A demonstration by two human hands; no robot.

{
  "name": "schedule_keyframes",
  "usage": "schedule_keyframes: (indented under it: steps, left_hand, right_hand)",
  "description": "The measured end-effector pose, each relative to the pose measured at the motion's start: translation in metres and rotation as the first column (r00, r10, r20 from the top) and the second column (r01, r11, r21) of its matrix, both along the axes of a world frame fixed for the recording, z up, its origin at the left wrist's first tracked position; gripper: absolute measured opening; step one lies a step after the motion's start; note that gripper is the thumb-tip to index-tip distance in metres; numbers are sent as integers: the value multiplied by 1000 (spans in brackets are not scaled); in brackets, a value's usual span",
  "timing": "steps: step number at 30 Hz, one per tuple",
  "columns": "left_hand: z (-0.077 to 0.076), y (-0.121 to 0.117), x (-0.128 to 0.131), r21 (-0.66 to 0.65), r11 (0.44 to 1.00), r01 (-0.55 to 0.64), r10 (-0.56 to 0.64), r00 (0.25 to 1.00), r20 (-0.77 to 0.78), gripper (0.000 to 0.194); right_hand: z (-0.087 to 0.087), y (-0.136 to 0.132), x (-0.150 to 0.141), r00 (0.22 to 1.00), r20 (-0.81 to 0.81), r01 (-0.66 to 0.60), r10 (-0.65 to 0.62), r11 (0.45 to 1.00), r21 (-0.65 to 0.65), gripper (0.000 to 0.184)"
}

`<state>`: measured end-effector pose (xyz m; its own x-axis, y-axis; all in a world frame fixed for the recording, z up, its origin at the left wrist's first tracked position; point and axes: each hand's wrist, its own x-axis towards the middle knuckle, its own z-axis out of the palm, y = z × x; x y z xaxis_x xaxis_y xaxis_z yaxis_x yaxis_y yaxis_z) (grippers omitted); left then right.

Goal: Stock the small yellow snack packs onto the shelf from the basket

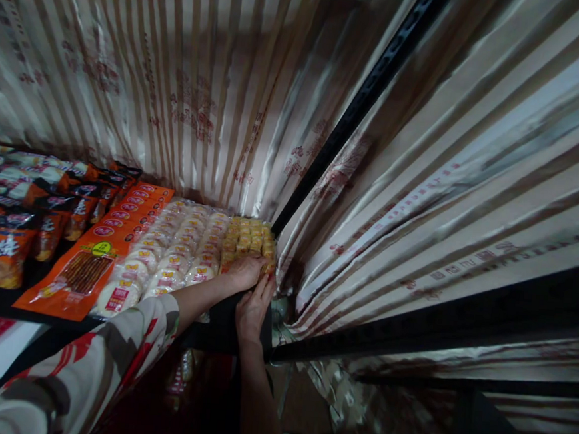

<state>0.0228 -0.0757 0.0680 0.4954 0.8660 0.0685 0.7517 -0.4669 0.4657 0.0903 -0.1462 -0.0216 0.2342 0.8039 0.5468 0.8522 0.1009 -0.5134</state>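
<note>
My two hands meet at the near end of the yellow-wrapped packets, which sit in rows at the right end of the dark shelf, reaching from near its back right corner, by the foot of the black post, toward its front edge. My left hand lies over the nearest of them with its fingers bent down; my right hand comes up from the front edge with its fingers pointing in at the same spot. The light is dim and my own fingers cover the place, so I cannot tell whether they are closed around a packet or only pressing against one.

I judge each packet to be small and light, so weight should ask little of me. The wrapping shines and looks smooth, so I expect it to slide under dry fingertips, and the filling may be crumbly enough to crack under a hard pinch. Flat finger pads along the two sides of a packet seem to me a better hold than squeezing its top; for a whole row, I would keep one palm at the near end and the other along the outer side, where the shelf's right edge leaves little room.

Just left of them, the round white packs look like soft, crushable neighbours, so I judge that my left wrist should press lightly there. The flat orange packet lies beyond those, farther along the shelf.
</note>
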Motion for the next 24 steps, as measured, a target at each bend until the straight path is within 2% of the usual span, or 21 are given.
schedule_keyframes:
  steps: [8,16,24]
  left_hand:
    - [8,-8,-7,21,993,116,-111,980,-163,26]
    - [11,-9,-12,-3,983,186,-181,955,-234,31]
    - [7,-5,-15,32,972,233,-225,960,-169,26]
  right_hand:
    - [3,-2,0,998,-56,-3,3,1000,3,60]
    - [-8,0,2,1000,-10,-10,10,1000,-1,60]
    - [1,-3,1,1000,30,5,-5,1000,4,61]
